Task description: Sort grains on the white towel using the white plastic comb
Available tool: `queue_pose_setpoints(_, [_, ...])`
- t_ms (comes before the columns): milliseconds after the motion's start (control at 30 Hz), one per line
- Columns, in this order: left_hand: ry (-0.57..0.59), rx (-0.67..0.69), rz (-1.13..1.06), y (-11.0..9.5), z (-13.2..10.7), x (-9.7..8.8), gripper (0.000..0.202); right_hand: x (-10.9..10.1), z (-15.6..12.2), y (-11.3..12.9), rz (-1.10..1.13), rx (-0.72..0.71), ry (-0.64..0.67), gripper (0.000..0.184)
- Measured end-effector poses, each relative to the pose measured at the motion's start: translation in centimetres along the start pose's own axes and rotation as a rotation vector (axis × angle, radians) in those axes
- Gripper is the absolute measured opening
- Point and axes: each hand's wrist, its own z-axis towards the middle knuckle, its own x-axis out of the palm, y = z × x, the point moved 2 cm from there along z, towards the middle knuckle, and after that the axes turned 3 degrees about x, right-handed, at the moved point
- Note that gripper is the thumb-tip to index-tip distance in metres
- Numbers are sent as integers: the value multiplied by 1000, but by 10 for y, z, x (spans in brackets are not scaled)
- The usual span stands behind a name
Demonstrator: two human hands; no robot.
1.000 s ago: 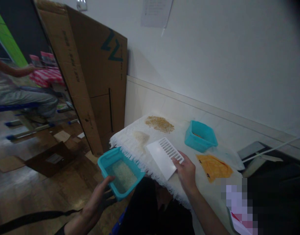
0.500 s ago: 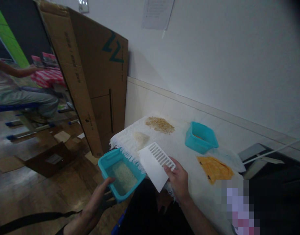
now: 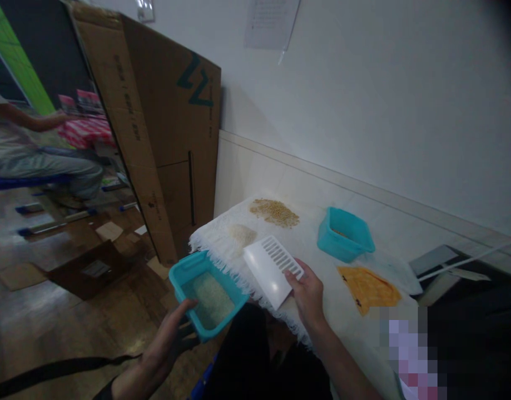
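The left hand (image 3: 172, 336) grips a teal tub (image 3: 209, 333) at its near-left side, thumb hooked over the rim and the other fingers against the outside. The tub is held out over the floor, just beside the edge of a fringed white cloth (image 3: 216, 234); contact with the fringe cannot be confirmed. White grain (image 3: 214, 297) lies across the bottom of the tub.

The right hand (image 3: 309, 294) pinches a white slotted scoop (image 3: 267, 281) by its slotted end, thumb on the upper face. The scoop's plain end points toward the tub. Whether its underside touches the cloth cannot be told.

On the cloth, a small pale heap (image 3: 242, 235) lies just beyond the scoop, with a wider tan heap (image 3: 276, 213) behind it. To the right of these stands a second teal tub (image 3: 334, 245) containing some brownish matter, too small to identify. An orange bag (image 3: 370, 291) lies flat in front of that tub. A tall cardboard box (image 3: 167, 122) stands left of the cloth.
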Motion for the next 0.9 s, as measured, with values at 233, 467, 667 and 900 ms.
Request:
queue_pose_setpoints(233, [-32, -1, -26, -2, 1, -1, 59, 2, -1, 2, 5, -3, -16, 66])
queue_pose_setpoints(467, [-26, 4, -14, -4, -1, 1, 56, 11, -8, 5, 19, 7, 42, 65])
queue_pose_setpoints(667, [-37, 0, -7, -8, 0, 4, 55, 22, -22, 6, 45, 85, 124, 67])
queue_pose_setpoints(900, [-46, -1, -4, -9, -2, 4, 58, 18, 4, 22, -39, -90, 50, 64])
